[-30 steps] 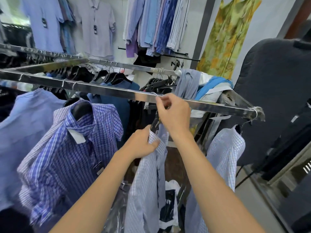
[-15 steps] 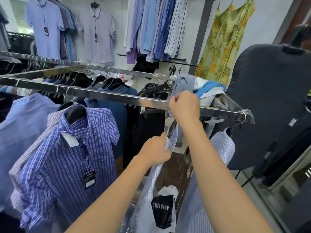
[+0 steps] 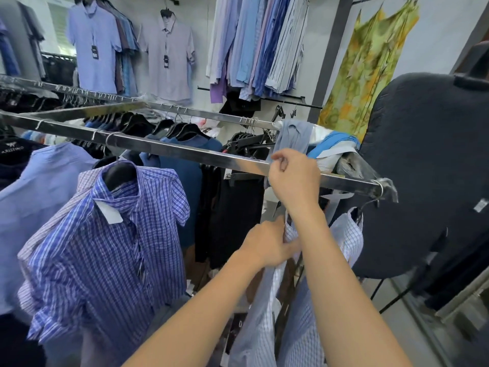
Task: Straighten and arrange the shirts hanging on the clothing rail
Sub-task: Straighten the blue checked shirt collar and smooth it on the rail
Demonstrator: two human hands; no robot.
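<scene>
A chrome clothing rail [image 3: 169, 151] crosses the view from left to right. A pale blue checked shirt [image 3: 260, 316] hangs below it near the right end. My right hand [image 3: 293, 178] is closed at the rail, on that shirt's hanger hook, which the hand hides. My left hand [image 3: 267, 246] grips the shirt's fabric near the collar, just below. Another pale checked shirt [image 3: 346, 234] hangs at the rail's far right end. A darker blue plaid shirt [image 3: 111, 250] hangs on a black hanger to the left, next to a plain light blue shirt [image 3: 39, 197].
A dark padded form [image 3: 423, 168] stands close on the right. Loose blue and white garments [image 3: 325, 147] lie piled on the rail's corner. A second rail [image 3: 201, 115] with dark clothes runs behind. Shirts [image 3: 169, 54] and a yellow-green dress [image 3: 365, 64] hang on the back wall.
Both hands have slid the pale checked shirt to the right along the rail, closer to the last shirt. The gap to the blue plaid shirt has widened.
</scene>
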